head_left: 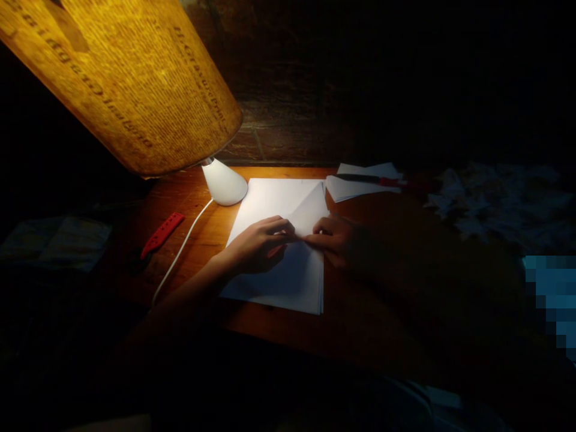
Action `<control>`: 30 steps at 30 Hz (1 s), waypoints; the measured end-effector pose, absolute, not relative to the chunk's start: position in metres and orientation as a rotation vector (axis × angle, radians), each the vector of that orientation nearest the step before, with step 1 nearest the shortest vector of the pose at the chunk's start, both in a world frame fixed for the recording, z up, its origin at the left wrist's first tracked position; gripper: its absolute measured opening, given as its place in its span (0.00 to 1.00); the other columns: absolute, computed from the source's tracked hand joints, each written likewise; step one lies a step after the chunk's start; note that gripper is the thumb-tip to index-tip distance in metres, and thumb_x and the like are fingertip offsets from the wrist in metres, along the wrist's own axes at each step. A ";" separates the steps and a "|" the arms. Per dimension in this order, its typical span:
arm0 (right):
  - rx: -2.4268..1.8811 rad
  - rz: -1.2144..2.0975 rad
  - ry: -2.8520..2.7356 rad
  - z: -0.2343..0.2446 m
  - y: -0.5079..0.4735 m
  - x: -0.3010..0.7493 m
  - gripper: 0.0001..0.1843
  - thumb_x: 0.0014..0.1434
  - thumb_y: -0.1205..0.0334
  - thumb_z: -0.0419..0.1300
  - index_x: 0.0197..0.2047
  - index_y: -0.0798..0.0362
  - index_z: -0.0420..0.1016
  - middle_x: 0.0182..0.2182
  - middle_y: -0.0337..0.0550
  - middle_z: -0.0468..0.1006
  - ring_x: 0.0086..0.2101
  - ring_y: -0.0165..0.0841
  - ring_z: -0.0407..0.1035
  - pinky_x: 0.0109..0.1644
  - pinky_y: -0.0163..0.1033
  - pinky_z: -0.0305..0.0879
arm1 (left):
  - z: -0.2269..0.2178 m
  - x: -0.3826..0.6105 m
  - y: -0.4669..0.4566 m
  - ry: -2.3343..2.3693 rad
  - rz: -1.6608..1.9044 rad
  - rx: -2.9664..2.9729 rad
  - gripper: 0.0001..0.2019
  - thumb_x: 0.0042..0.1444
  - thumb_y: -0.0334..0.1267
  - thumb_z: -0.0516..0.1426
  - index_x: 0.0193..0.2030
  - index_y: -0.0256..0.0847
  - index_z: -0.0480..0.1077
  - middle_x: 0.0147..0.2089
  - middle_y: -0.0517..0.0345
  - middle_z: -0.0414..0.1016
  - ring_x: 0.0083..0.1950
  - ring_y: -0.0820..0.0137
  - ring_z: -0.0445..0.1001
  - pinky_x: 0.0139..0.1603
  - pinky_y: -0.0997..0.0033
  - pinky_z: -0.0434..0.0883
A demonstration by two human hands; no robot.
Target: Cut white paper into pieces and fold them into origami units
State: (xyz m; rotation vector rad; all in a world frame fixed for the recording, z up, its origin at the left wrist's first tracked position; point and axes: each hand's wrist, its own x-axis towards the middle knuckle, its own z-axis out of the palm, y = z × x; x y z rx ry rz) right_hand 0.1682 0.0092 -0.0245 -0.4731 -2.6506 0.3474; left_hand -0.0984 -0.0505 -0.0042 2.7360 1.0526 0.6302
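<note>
My left hand [267, 243] and my right hand [338, 240] meet over a stack of white paper sheets [252, 285] on the wooden table. Fingers of both hands are closed in a pinch at the near edge of a white piece of paper [310, 207], which looks folded into a slanting, pointed shape. My left wrist lies across the left part of the stack. Shadow covers most of my right hand, just past the stack's right edge. The fingertips partly hide the edge they hold.
A lit lamp with a printed yellow shade [148, 78] leans in from upper left above its white base [225, 183]. Its white cord [182, 246] runs past a red holed strip-like object [162, 234]. More paper [344, 191], a black-and-red slim tool [360, 178] and pointed white paper pieces [495, 198] lie rightward.
</note>
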 end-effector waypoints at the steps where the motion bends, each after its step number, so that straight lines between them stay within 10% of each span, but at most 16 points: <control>1: -0.475 0.344 -2.654 -0.025 0.010 0.168 0.15 0.70 0.69 0.57 0.54 0.50 0.81 0.43 0.48 0.77 0.43 0.39 0.65 0.43 0.43 0.57 | -0.004 -0.098 -0.050 1.053 0.633 2.731 0.15 0.62 0.24 0.55 0.51 0.40 0.78 0.47 0.49 0.79 0.46 0.64 0.76 0.45 0.63 0.79; 30: -0.463 0.538 -2.648 -0.027 0.014 0.164 0.14 0.70 0.69 0.57 0.54 0.50 0.80 0.44 0.48 0.73 0.42 0.39 0.64 0.42 0.42 0.58 | -0.002 -0.105 -0.047 0.997 0.762 2.571 0.13 0.63 0.23 0.54 0.46 0.41 0.78 0.47 0.51 0.83 0.47 0.67 0.80 0.47 0.63 0.79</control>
